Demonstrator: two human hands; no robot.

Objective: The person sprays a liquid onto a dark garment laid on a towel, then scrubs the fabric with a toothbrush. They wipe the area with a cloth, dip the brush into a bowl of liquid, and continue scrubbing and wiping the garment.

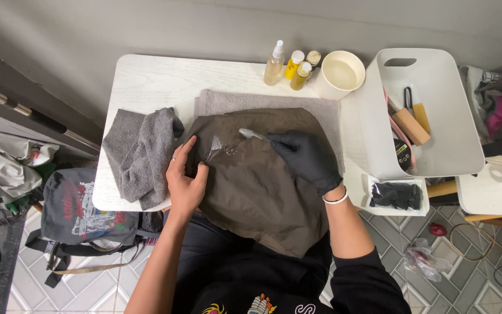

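A brown garment [262, 180] lies spread over a grey towel [228, 102] on a small white table [152, 81]. My bare left hand [186, 180] presses flat on the garment's left part, fingers apart, beside a shiny wet patch [219, 148]. My right hand [309, 158], in a black glove, grips a small brush [251, 134] whose pale head touches the fabric just right of that patch.
A crumpled grey cloth [143, 154] lies at the table's left. Behind stand a spray bottle [274, 64], three small yellow bottles [300, 72] and a cream cup [341, 72]. A white bin [443, 145] with brushes sits right, black gloves [396, 195] in a small tray below. Bags lie on the tiled floor.
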